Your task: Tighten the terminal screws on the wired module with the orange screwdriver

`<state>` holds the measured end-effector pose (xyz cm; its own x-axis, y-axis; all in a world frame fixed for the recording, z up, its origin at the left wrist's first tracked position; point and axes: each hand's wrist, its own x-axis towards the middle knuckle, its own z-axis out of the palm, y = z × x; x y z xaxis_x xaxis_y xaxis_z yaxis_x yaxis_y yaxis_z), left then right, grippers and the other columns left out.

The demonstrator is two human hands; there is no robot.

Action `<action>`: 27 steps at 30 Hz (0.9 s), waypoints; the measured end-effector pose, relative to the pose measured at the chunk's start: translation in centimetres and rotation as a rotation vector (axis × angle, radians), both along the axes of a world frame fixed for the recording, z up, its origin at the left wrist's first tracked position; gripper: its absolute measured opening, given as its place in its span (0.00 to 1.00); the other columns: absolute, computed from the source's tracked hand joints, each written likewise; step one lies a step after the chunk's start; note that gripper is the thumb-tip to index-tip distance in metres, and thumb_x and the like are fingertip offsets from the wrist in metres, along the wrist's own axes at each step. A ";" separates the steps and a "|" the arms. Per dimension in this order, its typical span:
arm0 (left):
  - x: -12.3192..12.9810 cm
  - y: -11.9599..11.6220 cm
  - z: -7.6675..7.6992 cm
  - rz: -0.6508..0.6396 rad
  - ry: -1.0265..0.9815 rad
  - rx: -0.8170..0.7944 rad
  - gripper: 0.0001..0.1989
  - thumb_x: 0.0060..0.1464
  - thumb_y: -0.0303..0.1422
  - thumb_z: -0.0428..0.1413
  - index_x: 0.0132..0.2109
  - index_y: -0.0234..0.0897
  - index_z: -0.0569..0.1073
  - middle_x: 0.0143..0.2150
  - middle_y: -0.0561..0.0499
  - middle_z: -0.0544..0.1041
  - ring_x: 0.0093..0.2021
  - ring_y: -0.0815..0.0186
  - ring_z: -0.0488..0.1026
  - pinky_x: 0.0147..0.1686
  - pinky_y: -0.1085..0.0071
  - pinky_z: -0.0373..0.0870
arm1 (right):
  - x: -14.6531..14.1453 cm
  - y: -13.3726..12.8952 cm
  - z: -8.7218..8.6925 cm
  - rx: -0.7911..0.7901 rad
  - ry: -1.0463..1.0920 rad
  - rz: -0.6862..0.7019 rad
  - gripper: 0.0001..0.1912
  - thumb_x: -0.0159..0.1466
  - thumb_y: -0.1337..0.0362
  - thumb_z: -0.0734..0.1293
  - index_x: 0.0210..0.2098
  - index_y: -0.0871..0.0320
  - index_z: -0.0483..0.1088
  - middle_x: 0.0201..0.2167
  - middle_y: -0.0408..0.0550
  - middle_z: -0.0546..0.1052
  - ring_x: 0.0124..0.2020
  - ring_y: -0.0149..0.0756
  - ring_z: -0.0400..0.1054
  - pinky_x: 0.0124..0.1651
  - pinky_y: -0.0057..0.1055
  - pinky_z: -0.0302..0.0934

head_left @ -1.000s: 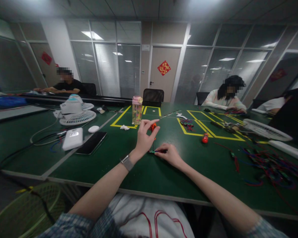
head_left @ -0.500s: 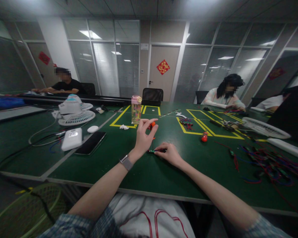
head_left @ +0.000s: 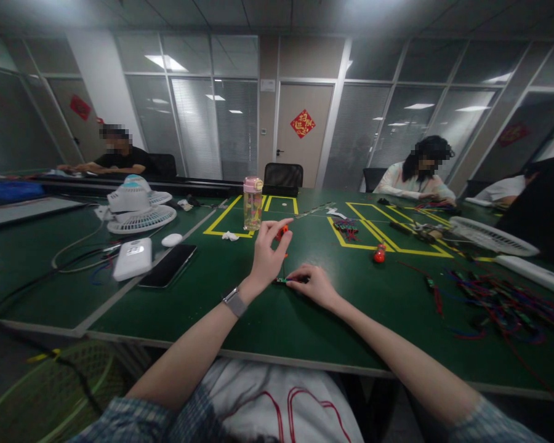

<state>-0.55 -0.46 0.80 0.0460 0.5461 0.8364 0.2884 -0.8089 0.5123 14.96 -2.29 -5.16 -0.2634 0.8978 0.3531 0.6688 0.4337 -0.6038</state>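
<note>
Just beyond the left hand [head_left: 265, 258] stands a clear plastic water bottle [head_left: 252, 205] with a pink lid; its contents are too blurred to make out. Near the person's lap, well below and left of that hand, a green mesh basket [head_left: 50, 394] is cut off by the frame edge, and what it holds cannot be told.

The left hand is raised off the green desk [head_left: 277, 320], thumb and forefinger pinched on a small orange tool [head_left: 282, 232] whose lower end is hidden behind the fingers. A metal-banded watch [head_left: 234, 302] sits on that wrist. The right hand [head_left: 314, 284] lies on the desk just beside the left, its fingertips pressing down a tiny green circuit board [head_left: 284, 280]; the board is too small to read in detail.

To the left of the left hand lie a dark glossy phone [head_left: 168, 265] and a white rounded power bank [head_left: 132, 258], touching or nearly so. Well to the right of the right hand sprawls a tangle of red and blue wires [head_left: 503, 304], partly cut off. A small red rounded object [head_left: 379, 255] sits beyond the right hand, on a yellow taped line.
</note>
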 end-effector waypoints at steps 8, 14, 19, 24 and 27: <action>0.1 0.1 -0.1 -0.026 -0.025 0.019 0.14 0.62 0.30 0.46 0.53 0.40 0.68 0.44 0.48 0.71 0.43 0.67 0.69 0.44 0.69 0.66 | -0.2 -0.2 0.3 -0.001 0.001 -0.009 0.07 0.55 0.66 0.70 0.33 0.59 0.79 0.27 0.47 0.76 0.28 0.31 0.67 0.33 0.26 0.59; 0.1 -0.1 0.0 0.015 0.011 0.003 0.11 0.59 0.33 0.51 0.49 0.41 0.71 0.40 0.49 0.69 0.40 0.67 0.68 0.43 0.70 0.66 | -0.1 -0.1 0.3 0.008 -0.003 -0.009 0.06 0.54 0.66 0.70 0.32 0.59 0.79 0.27 0.47 0.75 0.28 0.31 0.67 0.32 0.27 0.59; 0.0 0.0 -0.1 -0.035 -0.011 0.009 0.16 0.64 0.30 0.42 0.54 0.41 0.68 0.45 0.48 0.70 0.45 0.66 0.68 0.46 0.68 0.65 | -0.1 -0.1 0.2 -0.005 0.004 -0.006 0.07 0.54 0.66 0.70 0.32 0.59 0.79 0.28 0.47 0.76 0.28 0.32 0.67 0.33 0.27 0.59; 0.1 0.1 -0.1 -0.010 -0.023 0.018 0.13 0.61 0.32 0.49 0.51 0.40 0.70 0.42 0.49 0.70 0.40 0.68 0.68 0.42 0.70 0.66 | -0.1 -0.1 0.3 0.000 -0.009 -0.008 0.07 0.55 0.66 0.70 0.32 0.59 0.79 0.27 0.47 0.76 0.28 0.32 0.67 0.32 0.27 0.59; 0.1 0.1 -0.1 0.016 0.003 0.008 0.12 0.59 0.33 0.52 0.49 0.41 0.72 0.40 0.50 0.68 0.40 0.67 0.67 0.43 0.70 0.66 | -0.1 -0.1 0.3 0.005 -0.010 0.001 0.06 0.55 0.67 0.70 0.32 0.59 0.79 0.27 0.46 0.75 0.27 0.31 0.67 0.32 0.26 0.58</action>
<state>-0.43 -0.39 0.73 0.0401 0.5403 0.8405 0.3032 -0.8081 0.5050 14.90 -2.40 -4.81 -0.2675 0.8957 0.3553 0.6745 0.4374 -0.5947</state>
